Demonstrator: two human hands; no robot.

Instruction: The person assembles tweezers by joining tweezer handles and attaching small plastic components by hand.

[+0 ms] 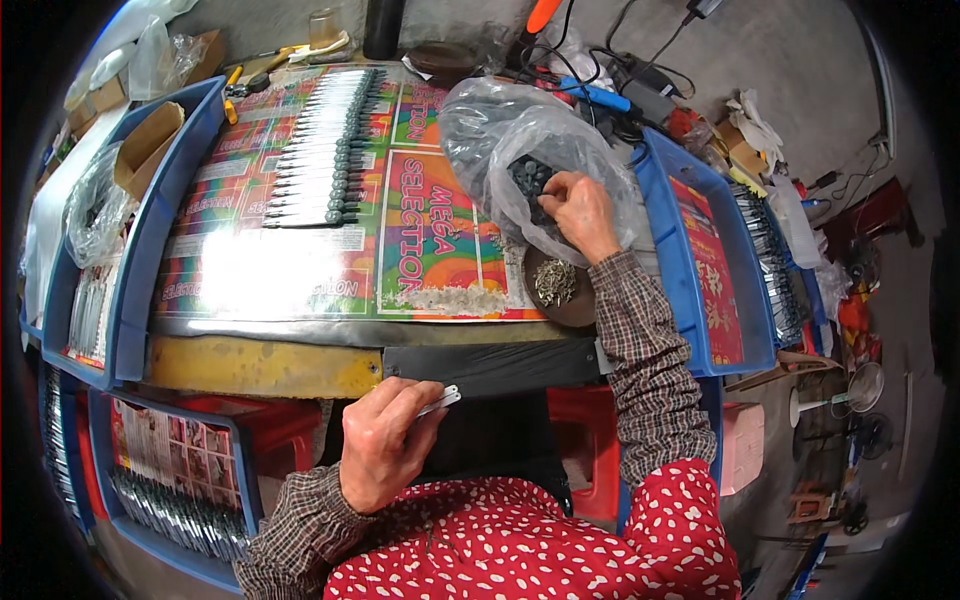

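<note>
My left hand (392, 440) is closed in front of the table's near edge. It grips flat silver metal strips (440, 399) with small holes, whose ends stick out past the fingers; the rest is hidden in the palm. Over on the right, my right hand (580, 212) reaches into a clear plastic bag (510, 185) of small dark parts (528, 180). Its fingers are pinched together at the parts, and what they hold, if anything, cannot be made out. Close below that wrist stands a round brown dish (570, 312) with small metal pins (554, 283).
A row of slim silver pieces with dark ends (325, 150) lies across the colourful printed sheet (250, 250). Blue crates flank the table at left (130, 300) and right (700, 270). Another crate (245, 480) sits lower left. Cables and tools crowd the back right.
</note>
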